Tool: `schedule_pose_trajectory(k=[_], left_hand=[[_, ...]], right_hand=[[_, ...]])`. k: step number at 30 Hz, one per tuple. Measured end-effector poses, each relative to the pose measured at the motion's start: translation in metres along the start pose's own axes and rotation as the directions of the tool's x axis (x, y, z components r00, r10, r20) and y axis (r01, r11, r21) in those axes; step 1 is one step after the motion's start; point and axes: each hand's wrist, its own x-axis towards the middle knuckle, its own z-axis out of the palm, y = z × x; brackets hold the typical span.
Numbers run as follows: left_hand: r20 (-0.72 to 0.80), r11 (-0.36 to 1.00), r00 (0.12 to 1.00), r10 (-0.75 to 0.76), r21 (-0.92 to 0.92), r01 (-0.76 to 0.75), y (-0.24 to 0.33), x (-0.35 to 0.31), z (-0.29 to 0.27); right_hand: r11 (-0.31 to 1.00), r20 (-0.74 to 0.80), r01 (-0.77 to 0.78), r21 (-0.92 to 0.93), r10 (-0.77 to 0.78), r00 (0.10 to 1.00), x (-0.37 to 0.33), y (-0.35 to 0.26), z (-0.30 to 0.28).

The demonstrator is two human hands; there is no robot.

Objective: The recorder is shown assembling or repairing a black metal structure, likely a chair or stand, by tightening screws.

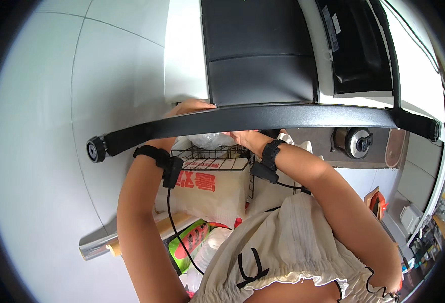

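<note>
A black bar (283,117) with round knobs at its ends crosses in front of both my hands. Above it, my left hand (194,105) shows in part, its fingertips at the lower left corner of a dark smooth panel (263,78); whether they grip it is hidden. My right hand (245,140) is bent at the wrist just under the bar, its fingers beside a clear plastic bag (210,140) and mostly covered. That bag rests at the top of a black wire basket (217,159). Both wrists wear black straps with small boxes and cables.
Below the basket hangs a whitish plastic bag with red print (207,194). Lower are a green package (189,245) and a foil-like roll (99,246). To the right sits a steel pot with a black-handled lid (358,143). A tiled wall (116,76) stands at left.
</note>
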Motion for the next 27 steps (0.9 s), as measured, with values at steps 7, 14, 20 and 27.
schedule_pose_trajectory(k=[7, 14, 20, 27], left_hand=[[-0.194, 0.972, 0.953, -0.231, -0.091, 0.217, 0.036, 0.008, 0.020], [-0.109, 0.992, 0.988, -0.113, -0.068, 0.106, 0.019, -0.008, 0.014], [-0.121, 0.995, 0.989, -0.080, -0.063, 0.073, 0.016, -0.010, 0.013], [-0.065, 0.998, 0.997, 0.037, 0.053, -0.034, 0.035, 0.001, 0.017]], right_hand=[[0.999, -0.013, 0.020, 0.037, -0.019, 1.000, 0.002, -0.007, -0.011], [0.999, 0.019, 0.000, 0.045, -0.001, 1.000, -0.001, 0.001, -0.008], [0.999, 0.032, -0.009, 0.051, 0.008, 0.999, 0.000, 0.008, -0.014], [0.997, 0.042, -0.015, 0.073, 0.012, 0.999, 0.000, 0.010, -0.017]])
